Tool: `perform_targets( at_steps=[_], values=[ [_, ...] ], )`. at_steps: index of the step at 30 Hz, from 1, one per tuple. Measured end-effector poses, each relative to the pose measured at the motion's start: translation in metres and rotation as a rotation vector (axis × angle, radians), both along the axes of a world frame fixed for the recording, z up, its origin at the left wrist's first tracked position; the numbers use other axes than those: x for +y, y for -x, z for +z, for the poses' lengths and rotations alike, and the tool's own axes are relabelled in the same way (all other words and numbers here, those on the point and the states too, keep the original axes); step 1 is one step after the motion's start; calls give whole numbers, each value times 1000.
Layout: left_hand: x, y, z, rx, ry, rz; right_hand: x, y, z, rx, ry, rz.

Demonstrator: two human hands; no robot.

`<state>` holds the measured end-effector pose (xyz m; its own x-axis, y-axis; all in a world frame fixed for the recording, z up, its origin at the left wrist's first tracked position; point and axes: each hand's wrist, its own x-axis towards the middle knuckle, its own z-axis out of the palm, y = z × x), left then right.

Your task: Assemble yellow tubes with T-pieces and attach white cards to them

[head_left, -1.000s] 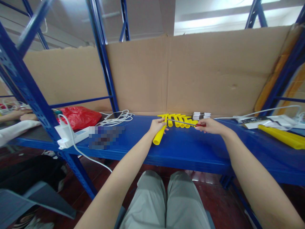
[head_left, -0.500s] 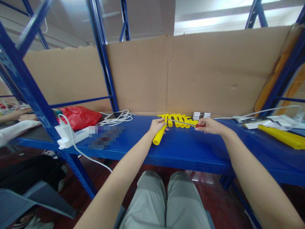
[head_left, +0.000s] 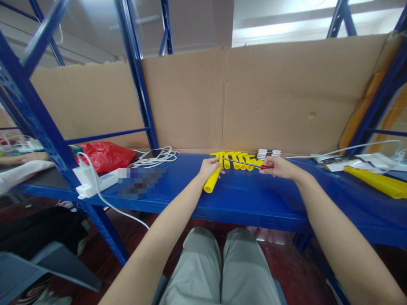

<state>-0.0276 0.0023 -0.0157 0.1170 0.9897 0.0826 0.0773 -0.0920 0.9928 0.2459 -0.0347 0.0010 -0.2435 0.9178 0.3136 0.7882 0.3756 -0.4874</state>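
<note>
Blue tabletop [head_left: 248, 197]: left hand [head_left: 210, 166] grips a yellow tube [head_left: 212, 183] slanting toward the near edge; right hand [head_left: 275, 166] pinches a red-handled screwdriver [head_left: 249, 164] crosswise, pointing left at the tube.

Before you, cardboard panels [head_left: 286, 97] stand along the rear edge of a blue workbench [head_left: 254, 195], flanked by blue metal uprights [head_left: 137, 76]. Above the panels you see a pale ceiling [head_left: 263, 10], with a bright band of light [head_left: 263, 34] at upper right. Beneath you lies a glossy dark red floor [head_left: 299, 267]; a grey chair [head_left: 65, 260] stands lower left.
</note>
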Motion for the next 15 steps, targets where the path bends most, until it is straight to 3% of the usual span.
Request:
perform_targets(
  at_steps=[3,15],
  values=[
    [0,0,0,-7,0,4,0,0,0,-34,-4,27],
    [0,1,1,-24,17,5,-3,2,0,-39,206,45]
  ],
)
